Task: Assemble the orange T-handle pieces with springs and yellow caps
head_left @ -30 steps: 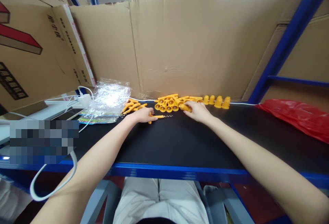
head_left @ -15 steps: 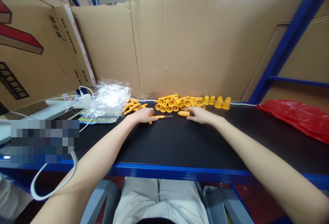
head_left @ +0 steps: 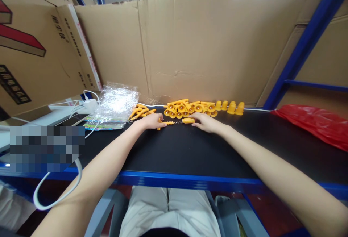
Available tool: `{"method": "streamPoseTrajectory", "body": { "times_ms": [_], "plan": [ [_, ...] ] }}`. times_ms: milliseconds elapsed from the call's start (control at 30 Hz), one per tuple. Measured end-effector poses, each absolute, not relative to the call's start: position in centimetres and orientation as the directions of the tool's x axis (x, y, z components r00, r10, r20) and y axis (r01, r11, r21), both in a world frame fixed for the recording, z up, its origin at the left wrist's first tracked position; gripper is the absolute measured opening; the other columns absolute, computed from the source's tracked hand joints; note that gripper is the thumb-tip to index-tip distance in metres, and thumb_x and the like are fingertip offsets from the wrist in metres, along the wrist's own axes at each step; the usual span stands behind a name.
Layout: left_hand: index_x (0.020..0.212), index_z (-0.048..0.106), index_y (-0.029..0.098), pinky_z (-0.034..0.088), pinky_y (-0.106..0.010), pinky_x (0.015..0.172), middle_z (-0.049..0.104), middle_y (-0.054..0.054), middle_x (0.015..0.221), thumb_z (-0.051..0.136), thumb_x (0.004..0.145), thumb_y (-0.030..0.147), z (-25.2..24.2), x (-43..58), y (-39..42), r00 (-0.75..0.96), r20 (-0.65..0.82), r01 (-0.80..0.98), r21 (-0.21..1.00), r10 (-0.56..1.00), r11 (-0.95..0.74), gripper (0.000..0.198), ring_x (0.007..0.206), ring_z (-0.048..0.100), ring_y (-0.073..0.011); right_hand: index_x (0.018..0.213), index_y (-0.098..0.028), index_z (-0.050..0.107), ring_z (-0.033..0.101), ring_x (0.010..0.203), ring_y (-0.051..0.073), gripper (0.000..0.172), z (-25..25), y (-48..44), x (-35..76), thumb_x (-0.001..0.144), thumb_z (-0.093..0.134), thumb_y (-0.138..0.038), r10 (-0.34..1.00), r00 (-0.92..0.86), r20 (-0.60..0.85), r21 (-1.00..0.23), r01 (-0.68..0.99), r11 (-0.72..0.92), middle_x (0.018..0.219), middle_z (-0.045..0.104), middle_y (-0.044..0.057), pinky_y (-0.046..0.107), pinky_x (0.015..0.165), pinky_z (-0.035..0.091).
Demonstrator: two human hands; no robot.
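Observation:
My left hand rests on the black shelf top, fingers closed on an orange peg with a thin metal spring pointing right. My right hand pinches a small orange cap and holds it at the spring's right end. Just behind both hands lies a pile of orange caps. A few orange pegs lie left of the pile, behind my left hand.
A row of upright orange caps stands at the back right. Crumpled clear plastic bags and a white charger with cables lie at left. A red plastic bag is at right. Cardboard walls close the back.
My right hand took one orange cap from the pile and moved it left and toward me, up to the spring's end. My left hand stayed in place on the peg.

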State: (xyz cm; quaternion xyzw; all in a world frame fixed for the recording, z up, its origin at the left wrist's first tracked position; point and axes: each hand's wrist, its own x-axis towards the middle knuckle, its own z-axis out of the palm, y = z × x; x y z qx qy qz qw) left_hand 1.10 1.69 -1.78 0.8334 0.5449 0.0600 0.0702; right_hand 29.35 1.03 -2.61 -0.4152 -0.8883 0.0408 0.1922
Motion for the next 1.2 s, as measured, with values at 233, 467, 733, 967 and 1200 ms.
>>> {"method": "streamPoseTrajectory", "body": {
  "times_ms": [233,467,733,967,1200],
  "plan": [
    [0.100,0.057,0.018,0.039,-0.024,0.058,0.068,-0.006,0.087,0.051,0.076,0.054,-1.5,1.2,1.4,0.406,0.020,0.895,0.193,0.914,-0.402,0.043,0.075,0.061,-0.0184,0.115,-0.017,0.062,0.058,0.107,0.024,0.037,-2.4,1.2,29.7,0.078,0.058,-0.011,0.750,-0.590,0.299,-0.238,0.715,0.658,0.116,0.063,0.011,0.040,0.095,0.043],
    [0.100,0.057,0.018,0.039,-0.024,0.058,0.068,-0.005,0.083,0.050,0.077,0.054,-1.6,1.2,1.5,0.401,0.009,0.897,0.199,0.916,-0.394,0.043,0.072,0.061,-0.0171,0.117,-0.017,0.060,0.058,0.107,0.023,0.038,-2.3,1.3,29.9,0.079,0.059,-0.014,0.779,-0.569,0.262,-0.256,0.738,0.625,0.118,0.062,0.011,0.039,0.096,0.043],
    [0.097,0.058,0.020,0.037,-0.024,0.057,0.066,-0.001,0.072,0.050,0.077,0.056,-1.9,1.6,1.4,0.477,0.056,0.845,0.246,0.877,-0.475,0.042,0.067,0.060,-0.0166,0.119,-0.019,0.060,0.058,0.108,0.023,0.037,-2.5,0.9,29.4,0.082,0.058,-0.020,0.755,-0.590,0.286,-0.307,0.690,0.655,0.119,0.062,0.009,0.039,0.093,0.044],
    [0.099,0.058,0.021,0.038,-0.024,0.058,0.066,-0.001,0.073,0.050,0.078,0.054,-2.2,1.8,1.6,0.480,0.061,0.841,0.253,0.875,-0.479,0.040,0.068,0.060,-0.0165,0.113,-0.019,0.062,0.061,0.100,0.021,0.032,-2.1,1.1,29.6,0.082,0.058,-0.022,0.778,-0.572,0.262,-0.308,0.714,0.629,0.112,0.065,0.008,0.036,0.089,0.046],
    [0.100,0.057,0.020,0.038,-0.025,0.059,0.068,-0.002,0.073,0.049,0.078,0.056,-2.1,1.9,1.5,0.457,0.044,0.854,0.257,0.888,-0.453,0.043,0.071,0.060,-0.0183,0.107,-0.018,0.064,0.060,0.098,0.021,0.028,-1.5,0.9,30.0,0.079,0.059,-0.018,0.793,-0.568,0.219,-0.250,0.753,0.608,0.109,0.065,0.008,0.035,0.090,0.045]
  ]
}}
